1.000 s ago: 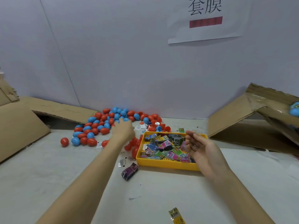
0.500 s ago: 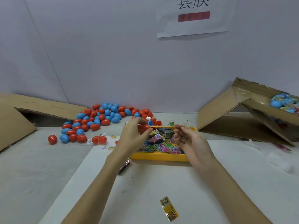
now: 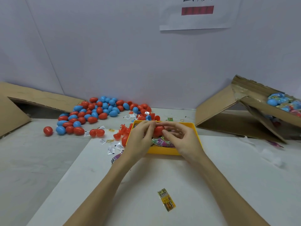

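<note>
Pale wall (image 3: pixel 114 54) closes off the back of the head view, with a paper sign (image 3: pixel 197 15) stuck high on it bearing a red bar. Below it runs a white table (image 3: pixel 146 185).

Both forearms reach forward and meet over a yellow tray (image 3: pixel 194 128) at the middle of the table. The left hand (image 3: pixel 140 137) and the right hand (image 3: pixel 180 137) hold one red egg (image 3: pixel 158 130) between them. The fingers of each hand curl in and pinch it from either side, the left on its left end and the right thumb on its right end. The egg sits above the back half of the tray, off the table. Under the hands, coloured packets (image 3: pixel 161 141) lie in the tray.

Left of the tray and towards the wall is an egg pile (image 3: pixel 97 111) of red and blue eggs, and one lone egg (image 3: pixel 48 130) lies apart at its left edge. White slips (image 3: pixel 110 150) are scattered between the pile and the tray, and a purple packet (image 3: pixel 116 158) lies just beside the left wrist. A yellow packet (image 3: pixel 167 199) lies alone on the near table between the forearms.

A left box (image 3: pixel 37 98) of cardboard lies tipped at the far left. A right box (image 3: pixel 228 115) stands tilted at the far right, with wrapped eggs (image 3: pixel 283 101) inside it.
</note>
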The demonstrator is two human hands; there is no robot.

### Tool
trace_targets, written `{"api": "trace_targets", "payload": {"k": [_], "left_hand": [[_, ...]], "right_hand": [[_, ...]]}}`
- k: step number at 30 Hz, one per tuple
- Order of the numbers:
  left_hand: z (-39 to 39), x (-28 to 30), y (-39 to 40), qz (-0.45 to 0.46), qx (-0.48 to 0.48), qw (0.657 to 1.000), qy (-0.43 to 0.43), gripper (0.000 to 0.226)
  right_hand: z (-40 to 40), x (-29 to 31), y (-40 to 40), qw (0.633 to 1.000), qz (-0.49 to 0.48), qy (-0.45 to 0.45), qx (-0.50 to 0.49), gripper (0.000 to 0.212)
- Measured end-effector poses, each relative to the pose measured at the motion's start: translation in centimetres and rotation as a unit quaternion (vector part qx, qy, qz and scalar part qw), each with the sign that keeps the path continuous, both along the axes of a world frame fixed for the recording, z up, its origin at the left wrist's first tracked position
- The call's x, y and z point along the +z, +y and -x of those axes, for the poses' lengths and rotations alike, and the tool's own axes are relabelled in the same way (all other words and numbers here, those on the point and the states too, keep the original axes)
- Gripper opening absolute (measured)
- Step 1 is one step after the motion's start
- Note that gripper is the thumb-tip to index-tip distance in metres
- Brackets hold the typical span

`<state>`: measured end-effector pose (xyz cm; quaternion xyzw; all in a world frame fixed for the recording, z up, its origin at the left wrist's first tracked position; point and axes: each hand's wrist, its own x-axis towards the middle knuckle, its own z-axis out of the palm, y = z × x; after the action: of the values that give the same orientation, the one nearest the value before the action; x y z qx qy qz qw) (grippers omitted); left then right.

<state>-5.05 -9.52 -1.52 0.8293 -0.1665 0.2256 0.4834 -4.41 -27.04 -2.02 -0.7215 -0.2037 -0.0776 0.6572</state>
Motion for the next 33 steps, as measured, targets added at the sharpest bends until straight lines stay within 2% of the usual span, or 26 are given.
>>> {"api": "trace_targets", "payload": {"k": [4,7,10,15,20,25,28,31,33], "left_hand": [[0.2,0.2,-0.2,0.014,-0.049,0.998,0.029,0.027],[0.4,0.3,-0.6,0.005,-0.076,0.997,0.007,0.036],[0.3,0.2,-0.7,-0.009,-0.051,0.998,-0.028,0.035],[0.3,0.4,-0.5,-0.017,-0.041,0.998,-0.037,0.036],[0.3,0.4,-0.6,-0.011,-0.047,0.998,-0.028,0.046],[0.3,0.3,-0.8,-0.023,-0.039,0.998,-0.051,0.036],[0.1,0.1,-0.6,-0.031,-0.018,0.998,-0.049,0.034],[-0.2,0.1,-0.1,-0.021,0.043,0.997,-0.057,0.033],[-0.5,0.2,0.5,-0.002,0.09,0.995,-0.05,0.032]], "right_hand": [[-0.4,-0.3,0.0,0.997,-0.056,0.037,-0.037,0.019],[-0.5,-0.5,0.1,0.994,-0.067,0.04,-0.07,0.013],[-0.3,-0.4,0.3,0.996,-0.056,0.042,-0.063,0.017],[0.0,0.0,0.2,0.997,-0.047,0.039,-0.038,0.021],[0.2,-0.1,0.4,0.995,-0.059,0.043,-0.07,0.014],[0.1,0.1,0.6,0.993,-0.055,0.059,-0.091,0.026],[0.2,0.2,0.5,0.992,-0.058,0.072,-0.089,0.023],[0.4,0.2,0.3,0.992,-0.015,0.043,-0.114,0.016],[0.3,0.3,0.2,0.986,0.099,0.001,-0.133,0.019]]}}
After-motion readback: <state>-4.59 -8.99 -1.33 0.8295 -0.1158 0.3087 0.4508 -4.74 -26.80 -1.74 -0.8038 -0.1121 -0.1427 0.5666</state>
